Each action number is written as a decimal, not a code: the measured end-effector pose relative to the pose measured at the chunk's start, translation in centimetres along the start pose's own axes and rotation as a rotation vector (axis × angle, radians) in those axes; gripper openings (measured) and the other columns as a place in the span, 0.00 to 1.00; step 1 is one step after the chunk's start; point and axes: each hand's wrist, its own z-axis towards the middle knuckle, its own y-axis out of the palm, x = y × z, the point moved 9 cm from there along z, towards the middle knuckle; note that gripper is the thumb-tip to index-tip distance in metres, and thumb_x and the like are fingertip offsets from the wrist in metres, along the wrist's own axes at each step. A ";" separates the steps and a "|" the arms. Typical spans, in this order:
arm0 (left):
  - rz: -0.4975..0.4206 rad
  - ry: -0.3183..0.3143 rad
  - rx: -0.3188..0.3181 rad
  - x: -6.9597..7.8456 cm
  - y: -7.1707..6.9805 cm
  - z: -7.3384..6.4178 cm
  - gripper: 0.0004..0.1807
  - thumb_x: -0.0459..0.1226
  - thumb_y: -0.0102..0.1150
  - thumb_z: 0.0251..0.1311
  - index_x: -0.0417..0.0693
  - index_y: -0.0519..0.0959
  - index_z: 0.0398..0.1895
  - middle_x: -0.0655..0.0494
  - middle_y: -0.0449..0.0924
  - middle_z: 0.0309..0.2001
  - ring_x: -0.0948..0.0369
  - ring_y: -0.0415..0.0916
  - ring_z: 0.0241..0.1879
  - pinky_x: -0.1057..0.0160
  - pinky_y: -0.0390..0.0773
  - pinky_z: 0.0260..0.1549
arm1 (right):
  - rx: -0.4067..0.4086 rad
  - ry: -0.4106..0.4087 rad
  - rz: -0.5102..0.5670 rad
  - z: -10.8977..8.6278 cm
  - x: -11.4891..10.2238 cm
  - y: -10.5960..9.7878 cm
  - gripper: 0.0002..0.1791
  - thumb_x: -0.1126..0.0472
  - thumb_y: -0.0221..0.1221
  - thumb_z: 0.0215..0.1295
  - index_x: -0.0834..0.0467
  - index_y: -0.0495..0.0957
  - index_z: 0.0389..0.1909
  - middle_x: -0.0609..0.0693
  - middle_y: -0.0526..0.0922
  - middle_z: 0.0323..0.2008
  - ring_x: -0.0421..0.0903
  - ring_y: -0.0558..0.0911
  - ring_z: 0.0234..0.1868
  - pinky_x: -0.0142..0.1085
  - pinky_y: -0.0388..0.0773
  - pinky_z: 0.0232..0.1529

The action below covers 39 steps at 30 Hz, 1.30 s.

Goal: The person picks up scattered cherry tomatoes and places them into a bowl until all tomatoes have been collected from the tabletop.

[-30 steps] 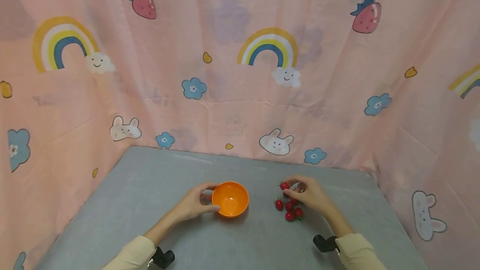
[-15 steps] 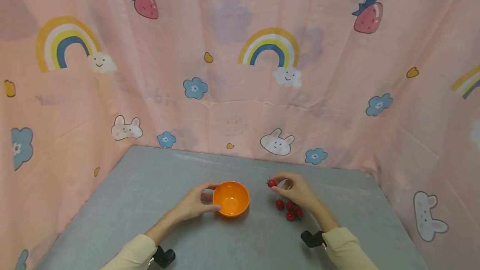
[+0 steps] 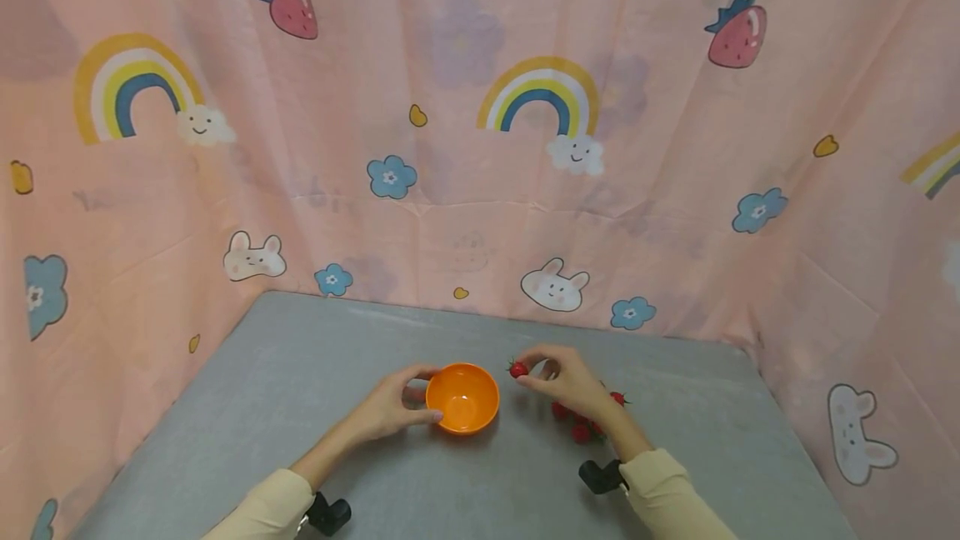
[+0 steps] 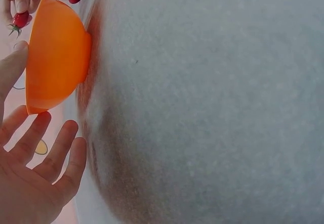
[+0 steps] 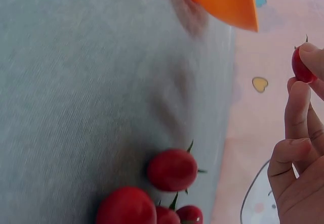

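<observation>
My left hand [image 3: 384, 408] holds an orange bowl [image 3: 462, 400] at its left side, thumb and index finger at the rim. In the left wrist view the other fingers of that hand spread below the bowl [image 4: 55, 57]. The bowl stands upright on the table, with nothing inside. Just right of it my right hand [image 3: 570, 382] pinches a cherry tomato [image 3: 517, 369] between thumb and fingertips, raised above the table. The right wrist view shows the green stem of this tomato [image 5: 302, 67] pointing away from the palm.
Several more cherry tomatoes [image 3: 581, 433] lie on the grey table [image 3: 495, 490], partly hidden under my right forearm. Close up, one tomato [image 5: 172, 169] sits beside the others. A pink patterned curtain [image 3: 450, 215] hangs behind the table and along both sides.
My right hand has lifted a cherry tomato from the group and carried it left toward the bowl. My left hand and the bowl have stayed in place.
</observation>
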 end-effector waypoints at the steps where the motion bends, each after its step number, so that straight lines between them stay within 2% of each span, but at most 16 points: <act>1: 0.003 0.000 -0.001 0.0 0.0 0.0 0.35 0.43 0.75 0.59 0.45 0.72 0.68 0.46 0.74 0.64 0.48 0.79 0.53 0.53 0.82 0.48 | 0.000 -0.004 -0.003 0.1 -0.1 0.2 0.11 0.61 0.71 0.63 0.51 0.86 0.47 0.43 0.84 0.39 0.47 0.79 0.31 0.36 0.81 0.33; 7: 0.003 -0.012 -0.008 -0.2 0.1 0.0 0.36 0.44 0.75 0.59 0.46 0.72 0.68 0.46 0.74 0.64 0.48 0.79 0.53 0.53 0.83 0.48 | -0.011 0.011 -0.007 0.4 -0.1 1.0 0.12 0.57 0.72 0.63 0.49 0.86 0.47 0.41 0.84 0.39 0.44 0.79 0.31 0.36 0.81 0.34; 11: 0.002 -0.021 -0.009 -0.3 0.1 0.1 0.36 0.44 0.75 0.59 0.45 0.72 0.68 0.46 0.74 0.64 0.48 0.79 0.53 0.52 0.83 0.48 | -0.028 0.009 0.006 0.5 -0.4 1.6 0.12 0.59 0.72 0.63 0.50 0.86 0.47 0.43 0.84 0.40 0.45 0.79 0.33 0.36 0.81 0.35; 28: -0.003 -0.018 -0.014 -0.3 0.1 0.1 0.36 0.44 0.75 0.58 0.45 0.72 0.68 0.45 0.74 0.64 0.48 0.79 0.54 0.51 0.82 0.49 | -0.168 -0.011 0.055 0.8 -1.2 4.0 0.12 0.59 0.70 0.65 0.51 0.85 0.48 0.41 0.83 0.40 0.49 0.79 0.33 0.36 0.82 0.34; 34: 0.005 -0.007 -0.011 -0.2 0.1 0.2 0.35 0.43 0.75 0.59 0.44 0.72 0.67 0.44 0.74 0.64 0.47 0.79 0.53 0.51 0.83 0.48 | -0.178 0.014 0.046 0.6 -0.7 4.2 0.13 0.60 0.70 0.65 0.54 0.85 0.49 0.45 0.83 0.39 0.47 0.79 0.32 0.36 0.81 0.33; 39: 0.014 -0.014 -0.007 -0.2 0.1 0.2 0.35 0.43 0.75 0.59 0.44 0.72 0.68 0.45 0.74 0.64 0.48 0.80 0.52 0.52 0.83 0.46 | -0.177 0.018 0.040 0.3 -0.5 3.4 0.14 0.59 0.70 0.66 0.55 0.85 0.50 0.45 0.83 0.41 0.47 0.79 0.33 0.36 0.81 0.34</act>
